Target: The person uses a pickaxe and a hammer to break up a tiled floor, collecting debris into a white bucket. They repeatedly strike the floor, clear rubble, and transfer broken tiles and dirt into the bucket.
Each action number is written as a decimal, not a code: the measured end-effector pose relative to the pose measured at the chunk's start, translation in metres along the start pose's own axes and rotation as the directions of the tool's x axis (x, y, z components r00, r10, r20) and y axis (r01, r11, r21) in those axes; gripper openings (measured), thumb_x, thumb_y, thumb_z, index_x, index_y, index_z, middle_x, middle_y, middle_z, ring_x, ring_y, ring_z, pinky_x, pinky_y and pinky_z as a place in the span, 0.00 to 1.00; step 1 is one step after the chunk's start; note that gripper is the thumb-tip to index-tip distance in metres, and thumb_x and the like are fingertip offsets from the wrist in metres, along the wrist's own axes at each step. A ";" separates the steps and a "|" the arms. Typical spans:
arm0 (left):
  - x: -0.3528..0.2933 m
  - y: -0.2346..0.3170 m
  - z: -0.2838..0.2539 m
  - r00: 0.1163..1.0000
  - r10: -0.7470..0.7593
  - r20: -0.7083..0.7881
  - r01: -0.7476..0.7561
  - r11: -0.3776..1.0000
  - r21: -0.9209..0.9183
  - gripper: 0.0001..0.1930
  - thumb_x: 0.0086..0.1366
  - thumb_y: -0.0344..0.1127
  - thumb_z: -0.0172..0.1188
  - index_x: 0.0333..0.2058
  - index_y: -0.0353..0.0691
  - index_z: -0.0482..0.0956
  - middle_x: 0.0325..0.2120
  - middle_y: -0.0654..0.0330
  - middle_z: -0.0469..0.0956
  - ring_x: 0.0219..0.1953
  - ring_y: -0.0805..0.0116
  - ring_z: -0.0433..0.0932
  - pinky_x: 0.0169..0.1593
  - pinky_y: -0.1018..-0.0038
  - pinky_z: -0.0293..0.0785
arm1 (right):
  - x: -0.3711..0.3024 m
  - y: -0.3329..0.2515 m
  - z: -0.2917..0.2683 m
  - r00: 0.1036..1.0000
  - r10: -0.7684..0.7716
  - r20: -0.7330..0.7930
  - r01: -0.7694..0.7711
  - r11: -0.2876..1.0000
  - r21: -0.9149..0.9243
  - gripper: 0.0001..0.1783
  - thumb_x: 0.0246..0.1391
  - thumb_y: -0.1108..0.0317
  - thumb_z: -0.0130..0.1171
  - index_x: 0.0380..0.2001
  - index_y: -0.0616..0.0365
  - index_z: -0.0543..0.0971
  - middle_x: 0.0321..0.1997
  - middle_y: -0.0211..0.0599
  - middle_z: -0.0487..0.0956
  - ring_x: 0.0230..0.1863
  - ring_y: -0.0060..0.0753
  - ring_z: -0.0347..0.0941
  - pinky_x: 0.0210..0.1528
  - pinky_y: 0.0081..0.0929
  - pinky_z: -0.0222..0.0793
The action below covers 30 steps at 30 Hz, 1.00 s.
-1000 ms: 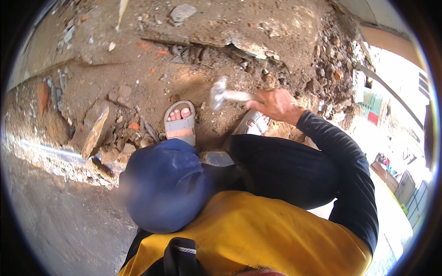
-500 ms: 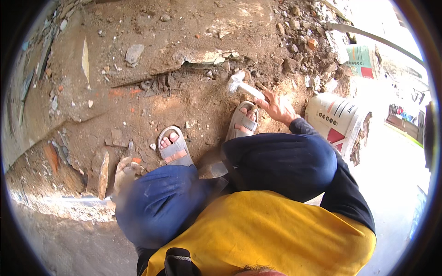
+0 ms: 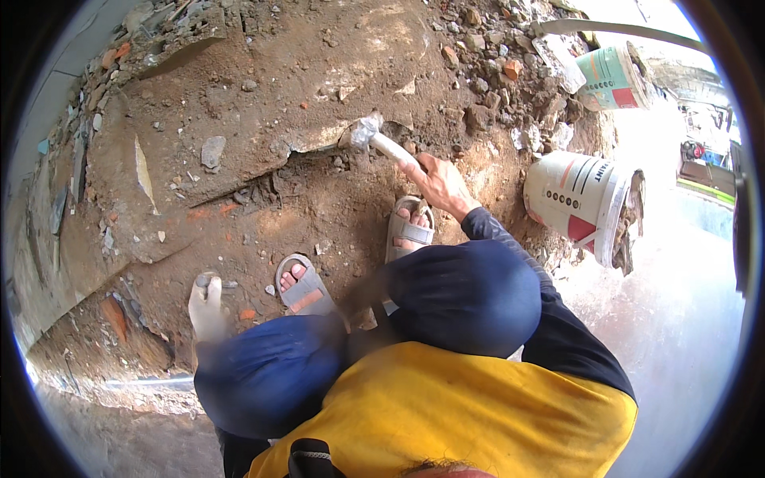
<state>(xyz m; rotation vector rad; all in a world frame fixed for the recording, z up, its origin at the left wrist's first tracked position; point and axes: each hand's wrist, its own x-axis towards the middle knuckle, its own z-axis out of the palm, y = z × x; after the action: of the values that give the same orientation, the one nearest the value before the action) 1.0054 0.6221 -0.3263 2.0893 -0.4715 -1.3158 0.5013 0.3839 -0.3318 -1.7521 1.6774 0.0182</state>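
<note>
My right hand (image 3: 440,185) is closed around the pale handle of a hammer (image 3: 389,146). Its whitish, rough-looking head lies at the broken edge of an earth-covered slab (image 3: 319,145); whether it touches is unclear. Beside my left knee shows a pale, glove-like shape (image 3: 209,307), apparently my left hand, pointing away from me. The knee hides most of it, and its finger grip and anything held are blurred. My sandalled feet stand on the soil between the two.
Two paint buckets, one white (image 3: 567,195) and one green (image 3: 607,78), lie tipped at the right. Stones and rubble (image 3: 486,72) fill the far right. A thin shard (image 3: 144,174) and a brick piece (image 3: 114,317) lie left. A dark strip (image 3: 621,30) crosses the upper right.
The hammer in my right hand has moved left and farther away, onto the slab's broken edge. The pale shape by my left knee has turned to point away. My view has shifted.
</note>
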 end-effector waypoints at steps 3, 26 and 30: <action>0.000 0.009 0.000 0.815 0.570 0.103 -0.523 0.649 0.553 0.12 0.76 0.36 0.61 0.54 0.39 0.80 0.41 0.61 0.81 0.43 0.71 0.80 0.47 0.71 0.78 | 0.010 -0.031 -0.032 0.993 -0.117 -0.028 0.120 0.967 0.224 0.42 0.72 0.29 0.48 0.48 0.65 0.82 0.29 0.50 0.82 0.28 0.46 0.81 0.35 0.47 0.78; 0.043 -0.015 0.014 0.969 0.242 0.046 -0.246 0.951 0.188 0.07 0.78 0.35 0.57 0.45 0.37 0.77 0.35 0.64 0.76 0.33 0.74 0.73 0.41 0.72 0.74 | 0.110 -0.098 -0.181 0.961 -0.070 -0.269 0.203 0.836 0.509 0.43 0.68 0.18 0.39 0.30 0.49 0.76 0.18 0.16 0.67 0.15 0.14 0.57 0.15 0.26 0.59; 0.062 -0.006 0.019 0.972 0.215 0.095 -0.233 0.937 0.261 0.08 0.78 0.36 0.58 0.42 0.37 0.76 0.32 0.64 0.74 0.30 0.75 0.73 0.34 0.71 0.74 | 0.105 -0.173 -0.255 0.472 -0.487 -0.735 0.837 0.509 0.200 0.30 0.79 0.39 0.44 0.36 0.53 0.78 0.20 0.23 0.73 0.17 0.18 0.67 0.19 0.22 0.64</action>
<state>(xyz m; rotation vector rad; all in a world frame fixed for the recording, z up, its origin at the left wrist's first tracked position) 1.0152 0.5841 -0.3777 2.1362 -0.9370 -1.2439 0.5573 0.1547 -0.1082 -1.9275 0.9679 -1.4254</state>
